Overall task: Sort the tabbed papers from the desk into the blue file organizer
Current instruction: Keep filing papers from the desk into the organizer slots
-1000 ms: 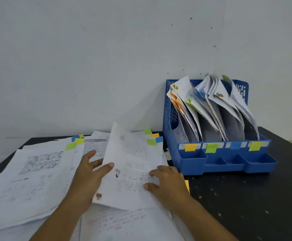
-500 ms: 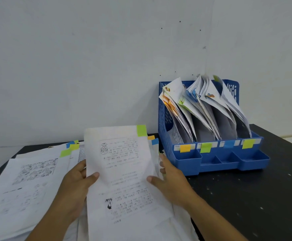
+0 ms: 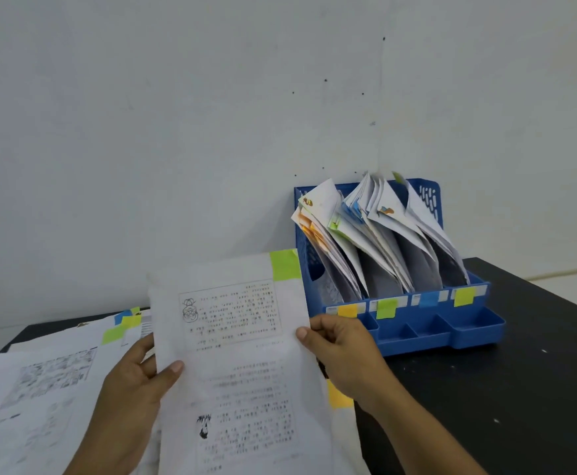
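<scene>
I observe both hands holding one printed sheet upright in front of me, above the dark surface. My left hand grips the sheet's left edge, thumb across the front and fingers behind. My right hand pinches the right edge, thumb on the front face. A green tab sits at the sheet's top right corner.

Compared with a second ago, the sheet has come up off the pile: it lay tilted low over the other papers then, with both hands resting on it. Half a second ago it was partly raised; it now stands higher, and its top right corner overlaps the left wall of the blue file organizer in my view. I cannot tell whether paper and organizer touch.

The organizer stands to the right, against the wall, unchanged. Its four upright slots hold leaning papers, and its front carries an orange label, a green label, a blue label and a yellow label, left to right.

The remaining tabbed papers lie spread on the surface at left, with green and blue tabs showing at their far edge. A yellow tab shows just below my right wrist, on a lower sheet.
</scene>
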